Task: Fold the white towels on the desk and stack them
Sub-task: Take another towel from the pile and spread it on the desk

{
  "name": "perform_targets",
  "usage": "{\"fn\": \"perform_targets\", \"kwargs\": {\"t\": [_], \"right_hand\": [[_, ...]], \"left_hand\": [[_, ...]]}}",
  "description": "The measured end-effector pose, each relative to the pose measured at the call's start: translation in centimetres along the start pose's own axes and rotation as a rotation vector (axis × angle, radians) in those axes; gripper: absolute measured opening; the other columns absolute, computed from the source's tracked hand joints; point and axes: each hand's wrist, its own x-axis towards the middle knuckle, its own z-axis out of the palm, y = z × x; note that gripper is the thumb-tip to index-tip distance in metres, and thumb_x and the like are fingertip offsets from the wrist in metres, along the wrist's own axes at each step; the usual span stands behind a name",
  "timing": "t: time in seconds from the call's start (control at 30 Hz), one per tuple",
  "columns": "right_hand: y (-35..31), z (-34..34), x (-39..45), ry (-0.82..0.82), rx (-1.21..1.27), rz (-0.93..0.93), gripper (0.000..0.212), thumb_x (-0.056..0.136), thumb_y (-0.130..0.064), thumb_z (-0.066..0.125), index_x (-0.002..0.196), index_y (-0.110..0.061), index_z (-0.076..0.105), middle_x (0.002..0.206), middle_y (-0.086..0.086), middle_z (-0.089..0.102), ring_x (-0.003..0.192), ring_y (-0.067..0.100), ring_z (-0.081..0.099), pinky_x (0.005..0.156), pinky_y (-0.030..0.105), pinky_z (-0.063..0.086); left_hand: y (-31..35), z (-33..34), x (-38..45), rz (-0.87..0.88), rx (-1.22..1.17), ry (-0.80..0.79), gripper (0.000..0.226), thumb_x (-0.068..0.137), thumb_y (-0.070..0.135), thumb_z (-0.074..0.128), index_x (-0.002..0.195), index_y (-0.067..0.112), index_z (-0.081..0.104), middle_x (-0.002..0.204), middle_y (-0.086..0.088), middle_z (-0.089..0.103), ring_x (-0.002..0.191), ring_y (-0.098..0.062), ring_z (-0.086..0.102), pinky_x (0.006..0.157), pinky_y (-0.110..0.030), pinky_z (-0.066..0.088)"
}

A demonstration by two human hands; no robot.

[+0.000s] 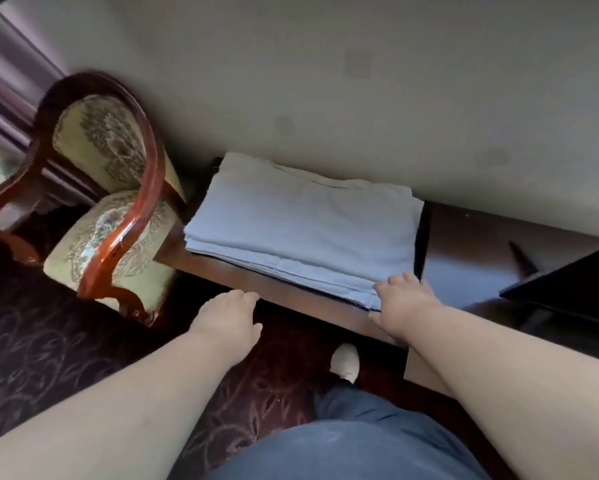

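Reaching in now: your right hand (403, 299) rests on near right corner of white towels (301, 223), fingers spread flat, nothing pinched. Your left hand (227, 315) hovers off desk (325, 306) front edge, fingers loose, holding nothing. Hands well apart. Towels lie folded, stacked on desk's left end against wall. Upholstered chair (114, 188) just beside desk, left.

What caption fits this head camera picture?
Right hand on the folded towels on the desk; left hand hovers nearby.
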Motion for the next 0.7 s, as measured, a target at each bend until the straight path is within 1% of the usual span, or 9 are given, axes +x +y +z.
{"fn": "perform_targets", "kwargs": {"t": [0.17,0.3,0.37,0.4,0.47,0.53,0.6,0.63,0.7], "right_hand": [[0.7,-2.8,8.5,-0.065,0.095,0.073,0.058,0.095,-0.058,0.048,0.143,-0.025,0.045,0.142,0.005,0.047,0.132,0.029,0.040,0.102,0.042,0.039],[-0.4,-3.7,14.3,-0.149,0.522,0.194,0.061,0.101,-0.054,0.047,0.150,-0.019,0.042,0.145,0.007,0.052,0.130,0.029,0.049,0.098,0.032,0.041],[-1.6,-3.1,16.0,-0.220,0.697,0.261,0.057,0.102,-0.049,0.048,0.147,-0.014,0.047,0.146,0.006,0.053,0.130,0.028,0.051,0.097,0.030,0.040],[-2.1,-2.6,16.8,-0.253,0.763,0.295,0.054,0.102,-0.047,0.048,0.141,-0.010,0.053,0.143,0.008,0.056,0.124,0.029,0.055,0.096,0.032,0.042],[-3.3,-0.9,18.1,-0.337,0.989,0.409,0.050,0.101,-0.047,0.051,0.130,-0.007,0.060,0.125,0.013,0.067,0.098,0.029,0.062,0.088,0.038,0.050],[-4.4,0.8,18.8,-0.464,1.300,0.588,0.050,0.100,-0.051,0.053,0.130,-0.012,0.056,0.105,0.005,0.068,0.083,0.020,0.062,0.071,0.034,0.054],[-5.3,2.8,20.1,-0.512,1.614,0.723,0.053,0.098,-0.053,0.056,0.137,-0.017,0.052,0.102,0.000,0.064,0.086,0.016,0.063,0.065,0.032,0.050],[-5.6,3.9,21.0,-0.492,1.792,0.783,0.056,0.097,-0.053,0.058,0.139,-0.017,0.051,0.103,0.001,0.063,0.090,0.017,0.062,0.068,0.033,0.049],[-6.1,5.4,22.7,-0.379,2.102,0.908,0.057,0.095,-0.052,0.062,0.137,-0.014,0.052,0.104,0.003,0.064,0.093,0.019,0.063,0.073,0.034,0.049]], "left_hand": [[-1.4,0.8,8.1,0.032,0.033,-0.083,0.067,0.096,0.048,0.049,0.155,0.026,0.024,0.149,0.001,0.041,0.137,-0.023,0.039,0.110,-0.038,0.037],[-1.7,1.5,14.3,-0.035,-0.058,-0.149,0.067,0.097,0.046,0.046,0.156,0.026,0.021,0.151,-0.003,0.039,0.135,-0.027,0.039,0.105,-0.040,0.039],[-1.7,2.2,17.1,-0.028,-0.044,-0.203,0.066,0.099,0.046,0.044,0.156,0.028,0.018,0.151,-0.004,0.037,0.135,-0.028,0.038,0.103,-0.042,0.040],[-1.6,2.6,18.5,-0.013,-0.035,-0.210,0.065,0.099,0.047,0.043,0.156,0.030,0.018,0.151,-0.004,0.037,0.135,-0.028,0.038,0.103,-0.042,0.040],[-1.3,3.5,21.5,-0.009,-0.088,-0.225,0.062,0.100,0.047,0.042,0.156,0.031,0.020,0.151,-0.005,0.036,0.135,-0.028,0.038,0.107,-0.042,0.040],[-0.8,4.3,24.8,-0.128,-0.299,-0.234,0.059,0.101,0.046,0.043,0.155,0.026,0.027,0.151,-0.009,0.039,0.135,-0.029,0.041,0.109,-0.038,0.038],[-0.3,5.6,28.4,-0.387,-0.698,-0.258,0.054,0.101,0.045,0.047,0.146,0.014,0.042,0.144,-0.014,0.050,0.128,-0.032,0.052,0.104,-0.035,0.043],[-0.2,6.4,30.2,-0.544,-0.949,-0.292,0.051,0.101,0.045,0.049,0.138,0.009,0.050,0.136,-0.017,0.057,0.119,-0.034,0.059,0.097,-0.038,0.050],[-1.0,7.6,33.1,-0.825,-1.405,-0.305,0.043,0.097,0.048,0.057,0.122,0.013,0.057,0.114,-0.013,0.065,0.092,-0.028,0.068,0.066,-0.035,0.059]]}}
